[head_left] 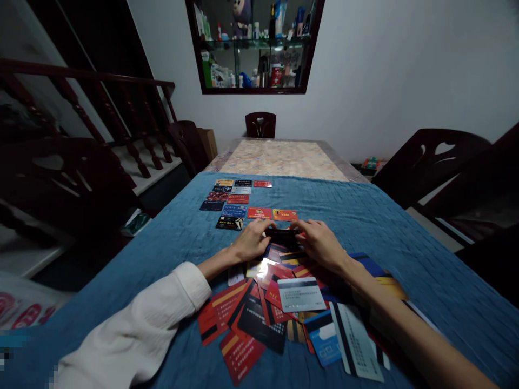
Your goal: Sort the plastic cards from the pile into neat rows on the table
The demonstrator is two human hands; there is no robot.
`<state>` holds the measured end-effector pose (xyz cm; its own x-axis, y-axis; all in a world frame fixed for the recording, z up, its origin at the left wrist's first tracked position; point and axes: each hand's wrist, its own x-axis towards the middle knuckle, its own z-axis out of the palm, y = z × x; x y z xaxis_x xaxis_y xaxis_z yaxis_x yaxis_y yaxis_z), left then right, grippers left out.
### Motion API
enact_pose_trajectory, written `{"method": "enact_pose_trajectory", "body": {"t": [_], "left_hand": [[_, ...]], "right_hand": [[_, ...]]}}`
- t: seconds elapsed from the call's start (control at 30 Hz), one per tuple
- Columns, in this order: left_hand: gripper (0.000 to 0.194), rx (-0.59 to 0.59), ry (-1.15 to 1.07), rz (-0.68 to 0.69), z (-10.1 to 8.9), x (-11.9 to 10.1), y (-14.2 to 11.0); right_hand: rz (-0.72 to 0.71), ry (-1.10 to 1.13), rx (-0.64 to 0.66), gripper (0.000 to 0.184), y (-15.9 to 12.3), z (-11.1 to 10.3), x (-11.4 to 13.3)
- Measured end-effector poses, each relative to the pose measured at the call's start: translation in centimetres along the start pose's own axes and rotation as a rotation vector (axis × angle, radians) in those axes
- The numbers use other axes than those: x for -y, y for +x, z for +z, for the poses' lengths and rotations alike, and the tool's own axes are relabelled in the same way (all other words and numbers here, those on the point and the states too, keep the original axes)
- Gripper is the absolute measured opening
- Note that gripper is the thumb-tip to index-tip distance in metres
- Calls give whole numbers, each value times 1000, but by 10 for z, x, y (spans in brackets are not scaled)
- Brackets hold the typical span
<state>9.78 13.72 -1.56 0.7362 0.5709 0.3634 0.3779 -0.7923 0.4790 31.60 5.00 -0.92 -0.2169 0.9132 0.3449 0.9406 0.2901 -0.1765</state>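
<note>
Between my two hands is a dark plastic card (283, 233), seen almost edge-on above the pile. My left hand (253, 241) pinches its left end, and my right hand (320, 242) grips the right end. Under and in front of my hands lies a loose heap of cards, among them a pale silver card (301, 295), a black card (261, 323), a blue card (323, 337) and a red card (241, 354). Beyond my hands, several cards lie face up in rows, including a red card (260, 214), a yellow-orange card (285, 215) and a black-and-gold card (229, 222).
A blue cloth (162, 254) covers the near part of the table, with a patterned tabletop (279, 156) beyond it. Dark wooden chairs stand around, one at the far end (260, 125) and one at right (430, 156). A glass-shelved cabinet (253, 91) is set in the wall.
</note>
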Motion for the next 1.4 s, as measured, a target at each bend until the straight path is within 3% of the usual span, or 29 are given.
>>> {"method": "enact_pose_trajectory", "body": {"t": [0.23, 0.53, 1.1, 1.4], "left_hand": [[42, 5, 59, 25, 5, 3, -3], [46, 86, 171, -31, 3, -5, -6], [50, 22, 75, 27, -5, -1, 1], [58, 59, 166, 25, -21, 1, 4]], "right_hand": [[-8, -20, -72, 29, -2, 13, -1], [-8, -84, -52, 37, -2, 16, 2], [-8, -250, -112, 49, 9, 12, 7], [-71, -267, -81, 54, 23, 1, 6]]}}
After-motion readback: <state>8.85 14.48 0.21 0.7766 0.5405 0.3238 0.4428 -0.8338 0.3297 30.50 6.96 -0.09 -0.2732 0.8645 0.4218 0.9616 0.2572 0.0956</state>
